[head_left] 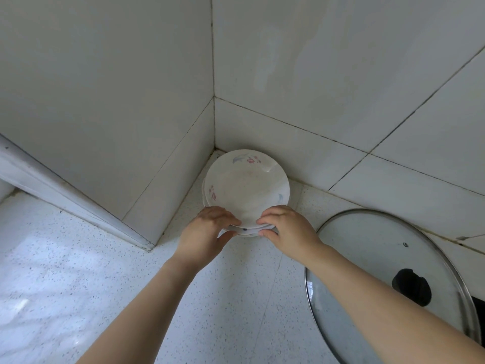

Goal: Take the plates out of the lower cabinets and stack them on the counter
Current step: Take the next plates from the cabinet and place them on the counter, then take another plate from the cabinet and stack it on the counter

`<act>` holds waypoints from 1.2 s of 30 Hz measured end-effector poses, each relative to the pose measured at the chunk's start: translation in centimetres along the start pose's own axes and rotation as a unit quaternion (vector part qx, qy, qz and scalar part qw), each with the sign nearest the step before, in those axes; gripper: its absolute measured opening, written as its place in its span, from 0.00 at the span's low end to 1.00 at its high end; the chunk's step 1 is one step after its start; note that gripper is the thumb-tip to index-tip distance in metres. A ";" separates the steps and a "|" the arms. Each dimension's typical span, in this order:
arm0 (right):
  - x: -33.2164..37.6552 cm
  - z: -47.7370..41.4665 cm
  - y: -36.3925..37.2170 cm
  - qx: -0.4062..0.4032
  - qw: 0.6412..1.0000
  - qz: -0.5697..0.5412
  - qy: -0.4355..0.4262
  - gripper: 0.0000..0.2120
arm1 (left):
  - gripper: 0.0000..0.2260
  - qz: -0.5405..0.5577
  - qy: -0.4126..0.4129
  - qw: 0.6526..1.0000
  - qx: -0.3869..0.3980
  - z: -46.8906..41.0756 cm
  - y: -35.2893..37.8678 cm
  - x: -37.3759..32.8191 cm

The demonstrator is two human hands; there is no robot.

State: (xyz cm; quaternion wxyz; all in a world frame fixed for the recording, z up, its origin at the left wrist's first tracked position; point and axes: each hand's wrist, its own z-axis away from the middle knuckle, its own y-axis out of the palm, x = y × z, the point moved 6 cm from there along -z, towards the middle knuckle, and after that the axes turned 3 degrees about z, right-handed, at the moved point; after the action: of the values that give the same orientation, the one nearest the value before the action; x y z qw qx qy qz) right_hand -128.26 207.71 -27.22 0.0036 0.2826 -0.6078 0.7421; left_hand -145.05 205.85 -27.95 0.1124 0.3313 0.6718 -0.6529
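Observation:
A stack of white plates (245,186) with small pink and blue flower prints sits in the tiled corner of the speckled white counter (78,285). The top plate faces up and several rims show beneath it at the near edge. My left hand (210,231) grips the near left edge of the stack, fingers on top and thumb underneath. My right hand (284,229) grips the near right edge the same way. The cabinets are out of view.
A large glass pot lid (367,258) with a metal rim and black knob lies on the counter at the right, under my right forearm. White tiled walls (315,101) close the corner behind the plates. A white ledge (65,195) runs along the left.

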 end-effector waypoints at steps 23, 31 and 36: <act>0.8 5.3 -2.9 -0.087 0.992 -0.074 0.060 0.13 | 0.13 0.049 -0.017 0.999 0.014 2.2 -1.3 -3.3; 2.3 15.6 -5.8 -0.196 0.964 -0.133 0.123 0.11 | 0.15 0.137 -0.046 0.988 0.053 6.0 -1.7 -9.4; 2.4 23.0 -7.4 -0.255 0.938 -0.162 0.169 0.11 | 0.17 0.183 -0.029 0.979 0.087 9.3 -1.2 -14.0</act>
State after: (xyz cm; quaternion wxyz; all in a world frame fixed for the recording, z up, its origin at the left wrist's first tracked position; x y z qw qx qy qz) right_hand -118.17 188.05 -17.22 0.2985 0.2377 -0.7132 0.5880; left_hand -137.79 192.92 -19.96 0.2203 0.4382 0.5370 -0.6864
